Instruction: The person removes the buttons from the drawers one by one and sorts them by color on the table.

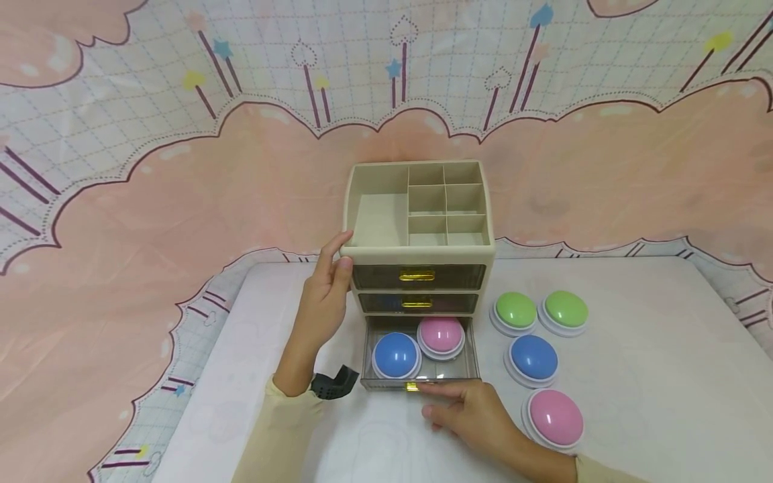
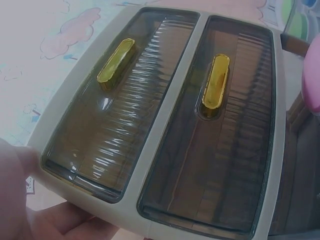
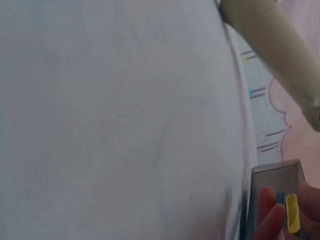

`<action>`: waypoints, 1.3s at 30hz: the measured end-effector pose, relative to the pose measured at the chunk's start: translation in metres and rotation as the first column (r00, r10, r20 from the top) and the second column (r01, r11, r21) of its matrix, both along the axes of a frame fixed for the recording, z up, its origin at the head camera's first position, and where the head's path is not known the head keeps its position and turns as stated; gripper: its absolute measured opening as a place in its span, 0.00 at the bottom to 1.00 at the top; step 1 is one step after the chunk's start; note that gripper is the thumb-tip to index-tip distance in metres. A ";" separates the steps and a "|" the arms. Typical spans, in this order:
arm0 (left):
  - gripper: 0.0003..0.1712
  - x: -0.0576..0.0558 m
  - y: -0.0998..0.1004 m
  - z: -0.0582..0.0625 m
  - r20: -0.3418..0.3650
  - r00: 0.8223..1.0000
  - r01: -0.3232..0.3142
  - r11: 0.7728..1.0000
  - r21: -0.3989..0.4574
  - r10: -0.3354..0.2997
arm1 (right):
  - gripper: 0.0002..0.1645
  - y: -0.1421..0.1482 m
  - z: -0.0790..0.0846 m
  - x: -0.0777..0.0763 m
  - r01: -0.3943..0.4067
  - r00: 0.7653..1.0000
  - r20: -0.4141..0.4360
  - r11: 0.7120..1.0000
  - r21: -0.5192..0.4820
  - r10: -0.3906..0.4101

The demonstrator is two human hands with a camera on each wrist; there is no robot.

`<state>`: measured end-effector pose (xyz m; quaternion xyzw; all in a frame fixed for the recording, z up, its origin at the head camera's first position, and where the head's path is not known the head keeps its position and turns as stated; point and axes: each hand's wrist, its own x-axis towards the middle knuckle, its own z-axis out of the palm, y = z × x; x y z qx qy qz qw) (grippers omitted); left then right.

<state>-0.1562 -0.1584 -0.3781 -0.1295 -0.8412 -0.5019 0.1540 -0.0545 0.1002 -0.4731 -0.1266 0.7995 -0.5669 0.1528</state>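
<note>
A beige desk organizer (image 1: pixel 417 253) has three smoky clear drawers with gold handles. Its bottom drawer (image 1: pixel 380 384) stands pulled out, holding a blue dome (image 1: pixel 396 354) and a pink dome (image 1: pixel 441 333) on white round bases. My left hand (image 1: pixel 323 298) holds the organizer's left front corner; in the left wrist view its fingers (image 2: pixel 70 220) lie along the side. At the bottom drawer's front, my right hand (image 1: pixel 474 412) touches beside the gold handle (image 1: pixel 413 387) with a straight index finger, thumb apart below. The right wrist view shows that handle (image 3: pixel 292 212) between the fingers.
Right of the organizer, on the white tabletop (image 1: pixel 652 349), sit two green domes (image 1: pixel 515 310), a blue dome (image 1: pixel 534 357) and a pink dome (image 1: pixel 555 417). The upper two drawers (image 1: pixel 377 276) are closed. Behind hangs a patterned pink cloth (image 1: pixel 272 168). A black strap (image 1: pixel 335 384) is on the left wrist.
</note>
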 end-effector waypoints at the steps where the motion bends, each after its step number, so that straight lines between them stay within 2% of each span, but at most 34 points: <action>1: 0.25 0.000 0.000 0.001 0.002 1.000 0.000 1.000 -0.001 0.000 | 0.21 0.000 0.000 0.000 -0.006 1.000 0.007 1.000 -0.004 0.006; 7: 0.25 0.000 -0.001 0.000 0.002 1.000 -0.003 1.000 0.002 0.003 | 0.23 0.001 0.003 -0.001 -0.062 0.998 -0.010 0.998 0.008 0.062; 9: 0.26 0.002 0.001 0.004 0.012 1.000 -0.010 1.000 0.007 0.010 | 0.23 0.002 0.008 -0.002 -0.098 0.993 -0.054 0.994 0.039 0.100; 12: 0.25 0.003 0.001 0.003 0.019 1.000 -0.013 1.000 0.014 0.012 | 0.19 0.000 0.020 -0.005 -0.120 0.976 -0.169 0.987 0.108 0.137; 14: 0.25 0.004 0.001 0.002 0.027 1.000 -0.014 1.000 0.015 0.014 | 0.16 -0.003 0.028 -0.011 -0.095 0.939 -0.312 0.980 0.177 0.147; 16: 0.25 0.003 -0.002 -0.002 0.022 1.000 -0.007 1.000 0.014 0.006 | 0.14 -0.008 0.035 -0.019 -0.046 0.884 -0.447 0.976 0.214 0.140; 18: 0.25 0.003 -0.002 -0.003 0.022 1.000 -0.002 1.000 0.012 0.002 | 0.15 -0.014 0.040 -0.029 0.001 0.817 -0.559 0.969 0.246 0.140; 19: 0.25 0.003 -0.003 -0.003 0.021 1.000 0.000 1.000 0.014 0.000 | 0.16 -0.016 0.041 -0.035 0.014 0.793 -0.591 0.964 0.264 0.150; 21: 0.25 0.003 -0.003 -0.003 0.018 1.000 0.000 1.000 0.014 0.000 | 0.20 -0.021 0.045 -0.047 0.011 0.769 -0.611 0.951 0.308 0.189; 24: 0.25 0.003 -0.003 -0.002 0.013 1.000 0.000 1.000 0.015 0.000 | 0.27 -0.026 0.047 -0.061 -0.024 0.771 -0.576 0.917 0.399 0.271; 29: 0.25 0.001 -0.001 -0.001 0.004 1.000 0.006 1.000 0.018 -0.006 | 0.36 -0.032 0.046 -0.075 -0.080 0.804 -0.480 0.864 0.498 0.351; 34: 0.25 0.000 0.000 0.002 -0.001 1.000 0.010 1.000 0.016 -0.010 | 0.39 -0.037 0.040 -0.083 -0.085 0.801 -0.473 0.851 0.519 0.368; 39: 0.25 0.000 -0.001 0.003 0.011 1.000 0.000 1.000 0.014 -0.001 | 0.42 -0.040 0.033 -0.087 -0.114 0.813 -0.438 0.842 0.527 0.385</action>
